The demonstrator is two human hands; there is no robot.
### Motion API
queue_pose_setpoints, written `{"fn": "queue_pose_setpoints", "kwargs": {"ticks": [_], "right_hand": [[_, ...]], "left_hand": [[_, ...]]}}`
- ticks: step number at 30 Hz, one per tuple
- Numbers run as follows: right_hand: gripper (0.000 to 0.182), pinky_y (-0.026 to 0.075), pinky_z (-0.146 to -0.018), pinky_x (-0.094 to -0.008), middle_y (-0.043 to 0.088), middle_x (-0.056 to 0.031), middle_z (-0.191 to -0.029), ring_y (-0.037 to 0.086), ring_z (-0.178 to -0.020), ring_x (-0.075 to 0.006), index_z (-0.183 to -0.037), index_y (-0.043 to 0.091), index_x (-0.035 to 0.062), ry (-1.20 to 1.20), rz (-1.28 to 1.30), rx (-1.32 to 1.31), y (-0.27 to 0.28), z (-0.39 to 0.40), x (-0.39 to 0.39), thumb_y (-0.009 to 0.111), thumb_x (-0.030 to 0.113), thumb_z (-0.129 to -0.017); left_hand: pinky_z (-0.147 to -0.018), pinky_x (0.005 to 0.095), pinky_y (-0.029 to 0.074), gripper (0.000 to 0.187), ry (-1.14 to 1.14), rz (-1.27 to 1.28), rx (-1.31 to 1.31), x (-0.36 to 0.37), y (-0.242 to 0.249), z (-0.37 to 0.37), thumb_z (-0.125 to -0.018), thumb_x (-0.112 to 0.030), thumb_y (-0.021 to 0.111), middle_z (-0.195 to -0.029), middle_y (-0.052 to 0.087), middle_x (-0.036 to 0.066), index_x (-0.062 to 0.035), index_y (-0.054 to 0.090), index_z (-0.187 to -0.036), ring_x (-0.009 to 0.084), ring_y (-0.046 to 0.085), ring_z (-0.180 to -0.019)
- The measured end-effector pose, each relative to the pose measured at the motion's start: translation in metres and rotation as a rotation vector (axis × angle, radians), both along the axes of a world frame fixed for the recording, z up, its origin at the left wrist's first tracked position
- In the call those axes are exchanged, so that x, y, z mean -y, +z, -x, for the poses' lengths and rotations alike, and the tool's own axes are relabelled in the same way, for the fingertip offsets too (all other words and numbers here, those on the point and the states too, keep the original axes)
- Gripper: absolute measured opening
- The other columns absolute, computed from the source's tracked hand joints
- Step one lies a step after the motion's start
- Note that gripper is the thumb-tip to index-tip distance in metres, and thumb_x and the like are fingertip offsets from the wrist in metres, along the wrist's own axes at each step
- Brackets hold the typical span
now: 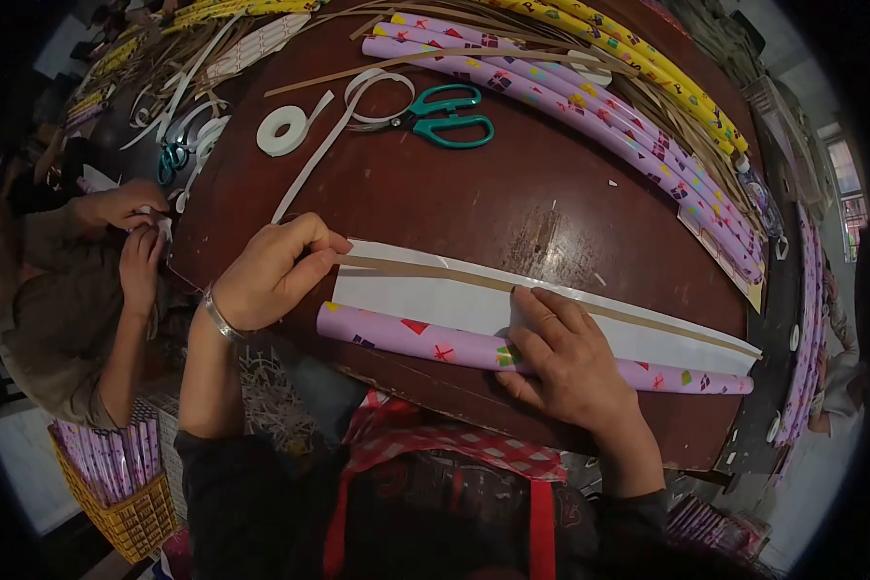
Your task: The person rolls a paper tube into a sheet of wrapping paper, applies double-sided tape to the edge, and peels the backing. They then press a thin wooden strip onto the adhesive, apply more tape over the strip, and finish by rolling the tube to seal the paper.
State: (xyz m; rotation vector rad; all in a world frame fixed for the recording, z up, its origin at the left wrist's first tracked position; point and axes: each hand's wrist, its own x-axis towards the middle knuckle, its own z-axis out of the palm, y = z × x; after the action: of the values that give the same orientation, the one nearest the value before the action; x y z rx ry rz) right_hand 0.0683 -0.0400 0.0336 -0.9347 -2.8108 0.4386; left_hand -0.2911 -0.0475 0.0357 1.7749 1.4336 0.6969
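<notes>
A roll of pink-purple printed wrapping paper (416,333) lies in front of me, its loose white-backed flap (396,292) spread out beyond it. Along the flap's far edge runs a narrow brown strip (469,275). My left hand (278,271) pinches the strip's left end between thumb and finger, at the flap's corner. My right hand (563,358) rests across the roll with fingers apart; its fingertips touch the flap and the strip. What lies under the right palm is hidden.
Green-handled scissors (449,116) and a roll of white tape (283,130) lie on the brown table (435,193). Several finished pink rolls (570,106) and yellow rolls (648,58) are behind. A co-worker (68,290) sits at left, above a yellow basket (130,517) of rolls.
</notes>
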Motion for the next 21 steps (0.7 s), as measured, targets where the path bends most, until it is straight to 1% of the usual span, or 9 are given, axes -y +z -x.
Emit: {"fn": "queue_pose_setpoints", "kwargs": {"ticks": [1,4,8,10,11,13,17,19,21], "right_hand": [[0.039,0.044,-0.103,-0.048,0.051,-0.0221,-0.14,0.051,-0.124,-0.0383,-0.103,0.066,0.0049,0.001,-0.004,-0.005,0.0,0.0,0.0,0.075,0.035,-0.081],[0.039,0.044,-0.103,-0.0479,0.051,-0.0221,-0.14,0.051,-0.124,-0.0382,-0.103,0.066,0.0046,-0.002,0.003,-0.006,-0.001,0.0,0.0,0.076,0.035,-0.08],[0.039,0.044,-0.103,-0.0478,0.051,-0.022,-0.14,0.051,-0.124,-0.0381,-0.103,0.066,0.0042,0.002,0.002,0.007,0.0,0.0,0.0,0.076,0.035,-0.08],[0.04,0.043,-0.104,-0.0477,0.051,-0.022,-0.14,0.05,-0.125,-0.0381,-0.102,0.066,0.0037,-0.001,0.008,-0.003,0.0,-0.001,0.0,0.076,0.035,-0.08],[0.04,0.043,-0.104,-0.0477,0.051,-0.022,-0.14,0.05,-0.125,-0.0381,-0.102,0.066,0.0037,-0.002,0.006,-0.004,0.0,-0.001,0.0,0.076,0.035,-0.08],[0.04,0.043,-0.104,-0.0478,0.051,-0.022,-0.14,0.05,-0.125,-0.0382,-0.102,0.066,0.0034,-0.005,0.004,0.011,0.0,-0.003,0.0,0.076,0.035,-0.08],[0.039,0.042,-0.105,-0.0477,0.051,-0.0217,-0.14,0.05,-0.125,-0.038,-0.102,0.066,0.0033,-0.008,0.007,0.015,0.001,-0.002,0.001,0.076,0.035,-0.08],[0.039,0.042,-0.105,-0.0475,0.051,-0.0215,-0.14,0.05,-0.125,-0.0378,-0.101,0.066,0.0033,-0.008,0.006,0.028,0.001,-0.002,0.001,0.075,0.035,-0.08],[0.039,0.042,-0.105,-0.0475,0.05,-0.0215,-0.141,0.05,-0.125,-0.0378,-0.101,0.066,0.0033,-0.007,0.004,0.027,0.001,-0.002,0.0,0.075,0.035,-0.08]], "left_hand": [[-0.064,0.034,0.049,0.017,0.014,0.044,0.003,0.0,0.001,0.001,-0.097,-0.016,0.059,-0.085,0.069,0.015,-0.0007,0.056,-0.091,0.023,0.064,-0.07],[-0.062,0.0326,0.048,0.02,-0.015,0.021,-0.008,-0.003,0.002,0.002,-0.099,-0.02,0.057,-0.082,0.068,0.013,-0.0004,0.057,-0.094,0.0212,0.062,-0.068],[-0.062,0.0345,0.048,0.02,0.053,0.105,-0.043,-0.004,0.003,-0.001,-0.098,-0.021,0.058,-0.077,0.065,0.012,-0.0015,0.059,-0.093,0.0243,0.061,-0.068],[-0.063,0.0373,0.047,0.018,0.005,-0.172,-0.193,-0.006,-0.008,0.0,-0.095,-0.02,0.061,-0.076,0.062,0.012,-0.0025,0.059,-0.089,0.0289,0.06,-0.07],[-0.063,0.0373,0.047,0.018,0.004,-0.174,-0.194,-0.006,-0.009,0.0,-0.095,-0.02,0.061,-0.076,0.062,0.012,-0.0025,0.059,-0.089,0.0289,0.06,-0.07],[-0.064,0.0399,0.047,0.016,0.018,-0.251,-0.259,-0.006,-0.012,-0.001,-0.092,-0.017,0.064,-0.075,0.06,0.012,-0.0025,0.059,-0.086,0.033,0.06,-0.073],[-0.063,0.0373,0.046,0.014,0.091,-0.299,-0.194,-0.003,-0.018,-0.005,-0.09,-0.012,0.066,-0.078,0.06,0.012,-0.0015,0.059,-0.084,0.0298,0.06,-0.072],[-0.062,0.0344,0.046,0.012,0.148,-0.334,-0.069,-0.001,-0.017,-0.01,-0.088,-0.008,0.068,-0.08,0.06,0.011,-0.0007,0.059,-0.083,0.0263,0.059,-0.071],[-0.062,0.0334,0.046,0.012,0.168,-0.323,-0.081,0.0,-0.013,-0.012,-0.087,-0.006,0.069,-0.081,0.06,0.011,-0.0003,0.06,-0.083,0.0248,0.059,-0.071]]}}
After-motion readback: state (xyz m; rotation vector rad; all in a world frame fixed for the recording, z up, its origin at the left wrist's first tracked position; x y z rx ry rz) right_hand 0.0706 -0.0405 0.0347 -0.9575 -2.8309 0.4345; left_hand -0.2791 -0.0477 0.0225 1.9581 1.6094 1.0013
